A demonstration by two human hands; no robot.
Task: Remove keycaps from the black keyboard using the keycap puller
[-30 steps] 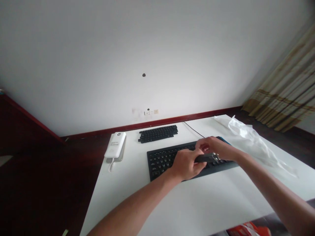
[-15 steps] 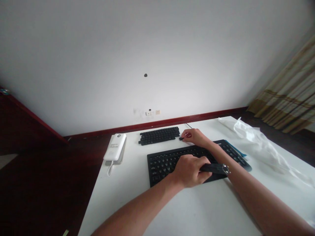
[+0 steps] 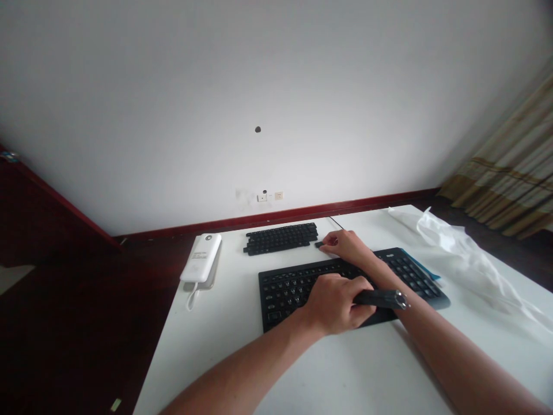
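Note:
My left hand (image 3: 334,305) is closed around a black stick-shaped tool (image 3: 378,298) with a shiny metal end pointing right. That hand rests over a black keyboard (image 3: 287,294), whose left part shows bare key mounts; keycaps remain at its right end. Farther back, my right hand (image 3: 345,246) has its fingers pinched at a small black keycap (image 3: 318,244) at table level. Just left of it, rows of loose black keycaps (image 3: 280,238) are laid out in a block. My right forearm passes over the keyboard and hides part of it.
A white power bank (image 3: 201,259) with a short cable lies on a phone-like slab at the left of the white table (image 3: 207,351). Crumpled white plastic (image 3: 466,251) covers the right side. Something blue (image 3: 421,264) shows behind the keyboard. A thin cable (image 3: 336,222) runs off the far edge.
The view has shifted slightly. My right hand stays by the end of the keycap rows, and my left hand still grips the tool over the keyboard.

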